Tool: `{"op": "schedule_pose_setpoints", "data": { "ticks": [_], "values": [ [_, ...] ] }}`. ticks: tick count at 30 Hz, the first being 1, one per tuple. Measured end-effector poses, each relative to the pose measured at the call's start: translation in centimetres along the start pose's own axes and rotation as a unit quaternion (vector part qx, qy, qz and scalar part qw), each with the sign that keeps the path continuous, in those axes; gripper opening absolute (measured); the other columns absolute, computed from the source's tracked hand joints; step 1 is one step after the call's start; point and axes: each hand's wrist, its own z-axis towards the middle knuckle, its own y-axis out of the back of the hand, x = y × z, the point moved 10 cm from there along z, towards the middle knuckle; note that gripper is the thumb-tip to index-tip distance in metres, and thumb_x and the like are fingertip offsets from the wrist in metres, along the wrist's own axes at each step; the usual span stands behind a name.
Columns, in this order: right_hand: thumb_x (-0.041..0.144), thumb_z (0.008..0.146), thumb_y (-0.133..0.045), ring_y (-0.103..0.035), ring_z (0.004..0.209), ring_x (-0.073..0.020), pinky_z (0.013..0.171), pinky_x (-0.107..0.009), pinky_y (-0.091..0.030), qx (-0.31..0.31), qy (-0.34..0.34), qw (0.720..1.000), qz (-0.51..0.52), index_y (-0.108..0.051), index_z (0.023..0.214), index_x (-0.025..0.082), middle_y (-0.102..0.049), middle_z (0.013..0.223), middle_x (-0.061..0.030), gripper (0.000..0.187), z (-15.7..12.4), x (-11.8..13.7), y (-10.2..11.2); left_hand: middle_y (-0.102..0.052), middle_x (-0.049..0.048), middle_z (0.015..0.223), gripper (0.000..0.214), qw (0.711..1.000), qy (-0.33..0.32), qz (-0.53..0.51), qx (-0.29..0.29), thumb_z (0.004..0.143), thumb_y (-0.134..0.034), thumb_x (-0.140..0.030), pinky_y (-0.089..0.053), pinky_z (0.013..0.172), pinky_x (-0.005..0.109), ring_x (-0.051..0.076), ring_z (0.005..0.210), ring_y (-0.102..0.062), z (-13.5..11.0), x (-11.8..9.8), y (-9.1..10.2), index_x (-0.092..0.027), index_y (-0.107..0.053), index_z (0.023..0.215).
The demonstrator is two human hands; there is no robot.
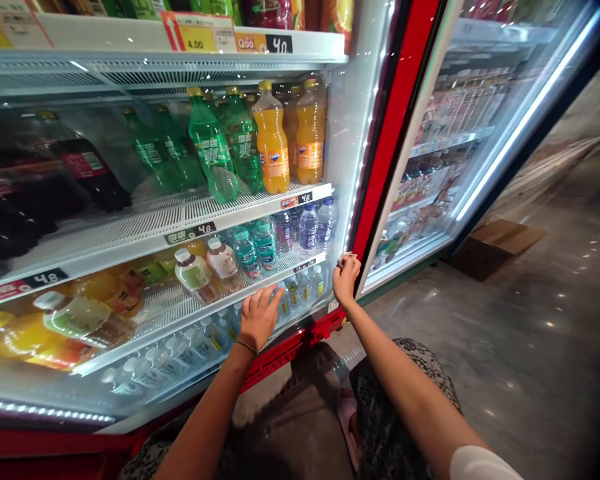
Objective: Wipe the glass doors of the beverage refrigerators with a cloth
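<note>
My left hand is at the front of the drinks fridge, before the edge of a lower shelf. Its fingers are stretched out and hold nothing; I cannot tell whether they touch anything. Just above it are teal-labelled bottles and two milky-brown drink bottles. By the fridge's red frame, my right hand is closed, with a small pale, crumpled-looking bit showing at its fingertips. What that is, I cannot make out. Small clear water bottles stand in a row on the bottom level.
Higher up are green soda bottles, orange soda bottles and leaning cola bottles. A second fridge stands to the right. Beyond it a flat cardboard box lies on the shiny grey floor.
</note>
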Motion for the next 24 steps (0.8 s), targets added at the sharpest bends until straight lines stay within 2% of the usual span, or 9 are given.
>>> {"op": "schedule_pose_setpoints", "data": {
  "ticks": [3, 7, 8, 12, 15, 17, 20, 24],
  "values": [
    [0.013, 0.08, -0.044, -0.05, 0.115, -0.0289, 0.108, -0.053, -0.039, -0.022, -0.024, 0.999, 0.007, -0.054, 0.099, 0.022, -0.047, 0.113, -0.0124, 0.024, -0.1, -0.3, 0.5, -0.069, 0.0033, 0.136, 0.042, 1.0, 0.001, -0.004, 0.003, 0.095, -0.06, -0.024, -0.034, 0.102, 0.04, 0.025, 0.122, -0.055, 0.3, -0.5, -0.5, -0.032, -0.067, 0.136],
    [0.017, 0.085, -0.047, -0.052, 0.117, -0.0262, 0.107, -0.046, -0.042, 0.071, 0.051, 0.995, 0.04, -0.058, 0.102, 0.024, -0.05, 0.115, -0.0108, 0.021, -1.7, 2.4, -1.1, -0.069, 0.004, 0.134, 0.042, 1.0, 0.008, -0.007, 0.002, 0.096, -0.06, -0.024, -0.034, 0.101, 0.04, 0.026, 0.12, -0.056, 0.6, -0.7, -0.6, -0.033, -0.067, 0.136],
    [0.018, 0.087, -0.047, -0.053, 0.117, -0.0259, 0.108, -0.045, -0.043, 0.074, 0.054, 0.995, 0.049, -0.058, 0.103, 0.024, -0.051, 0.115, -0.011, 0.02, -1.9, 2.7, -1.0, -0.069, 0.0041, 0.134, 0.042, 1.0, 0.01, -0.008, 0.002, 0.096, -0.059, -0.024, -0.034, 0.101, 0.04, 0.026, 0.12, -0.056, 0.7, -0.7, -0.6, -0.033, -0.067, 0.136],
    [0.024, 0.091, -0.047, -0.055, 0.117, -0.0255, 0.107, -0.047, -0.044, 0.017, -0.004, 0.998, 0.066, -0.059, 0.106, 0.023, -0.051, 0.116, -0.0117, 0.019, -1.4, 1.9, 0.7, -0.07, 0.004, 0.134, 0.041, 1.0, 0.012, -0.01, -0.002, 0.096, -0.059, -0.023, -0.034, 0.101, 0.04, 0.026, 0.119, -0.057, 0.9, -1.0, -0.6, -0.033, -0.067, 0.135],
    [0.03, 0.091, -0.052, -0.058, 0.114, -0.0241, 0.101, -0.043, -0.05, 0.064, -0.022, 0.992, 0.106, -0.061, 0.103, 0.024, -0.052, 0.117, -0.0102, 0.016, -1.0, 1.8, 0.0, -0.069, 0.0045, 0.135, 0.043, 1.0, 0.009, -0.024, -0.003, 0.094, -0.06, -0.022, -0.033, 0.103, 0.04, 0.025, 0.122, -0.057, 0.9, -1.2, -0.8, -0.033, -0.067, 0.136],
    [0.034, 0.09, -0.055, -0.06, 0.108, -0.0228, 0.093, -0.04, -0.054, 0.057, -0.063, 0.988, 0.13, -0.061, 0.1, 0.024, -0.053, 0.115, -0.009, 0.015, -0.8, 1.2, 0.1, -0.069, 0.005, 0.136, 0.044, 0.999, 0.003, -0.037, -0.005, 0.094, -0.06, -0.022, -0.031, 0.107, 0.039, 0.025, 0.125, -0.057, 1.0, -1.4, -0.9, -0.032, -0.065, 0.137],
    [0.039, 0.087, -0.059, -0.06, 0.101, -0.0214, 0.087, -0.037, -0.055, 0.035, -0.106, 0.983, 0.143, -0.06, 0.095, 0.024, -0.054, 0.11, -0.0071, 0.017, -0.5, 0.5, 0.3, -0.067, 0.0053, 0.14, 0.045, 0.999, -0.009, -0.044, -0.014, 0.095, -0.06, -0.022, -0.024, 0.116, 0.039, 0.024, 0.134, -0.054, 1.4, -1.9, -0.6, -0.031, -0.064, 0.139],
    [0.042, 0.084, -0.06, -0.06, 0.101, -0.0211, 0.09, -0.037, -0.052, 0.031, -0.132, 0.98, 0.143, -0.058, 0.092, 0.024, -0.055, 0.104, -0.0047, 0.02, -0.4, -0.3, 0.0, -0.06, 0.0063, 0.148, 0.047, 0.999, -0.017, -0.042, -0.015, 0.096, -0.059, -0.023, -0.009, 0.126, 0.041, 0.024, 0.143, -0.048, 1.8, -2.3, -0.4, -0.03, -0.061, 0.142]
  ]
}}
